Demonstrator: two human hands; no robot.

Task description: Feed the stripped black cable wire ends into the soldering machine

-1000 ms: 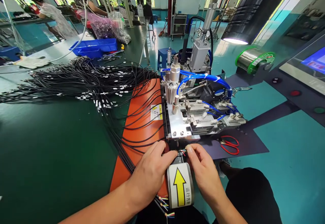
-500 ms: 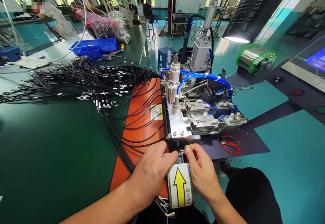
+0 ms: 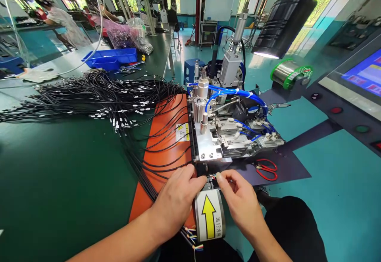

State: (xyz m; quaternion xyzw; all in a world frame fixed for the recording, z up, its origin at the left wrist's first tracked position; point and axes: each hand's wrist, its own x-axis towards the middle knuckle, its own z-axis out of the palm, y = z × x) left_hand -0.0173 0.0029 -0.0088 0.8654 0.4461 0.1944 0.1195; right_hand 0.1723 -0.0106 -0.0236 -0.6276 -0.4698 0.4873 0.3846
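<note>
Coloured wires [image 3: 212, 177], thin, one small cluster: located between my two hands, above a dark block [image 3: 209, 185], long axis crosswise, left to right; my right hand [image 3: 238, 196] nearer, my left hand [image 3: 180, 196] just beside. Right: thumb and forefinger pinched together on the wires. Left: fingers curled, thumb against the block; whether it grips anything I cannot tell, the underside being hidden. Below my fingers, one curved metal cover [image 3: 203, 230], yellow arrow [image 3: 209, 216] on white. Alongside, one smooth orange panel [image 3: 166, 129], crossed by slender black cables [image 3: 142, 176]. Beyond, red-handled scissors [image 3: 267, 169], looped; one blocky silver machine [image 3: 206, 145], glossy blue tubing [image 3: 232, 92]. Farther, one green-flanged spool [image 3: 286, 73], cylindrical; blue plastic trays [image 3: 117, 56], shallow, on the table [image 3: 74, 182].
</note>
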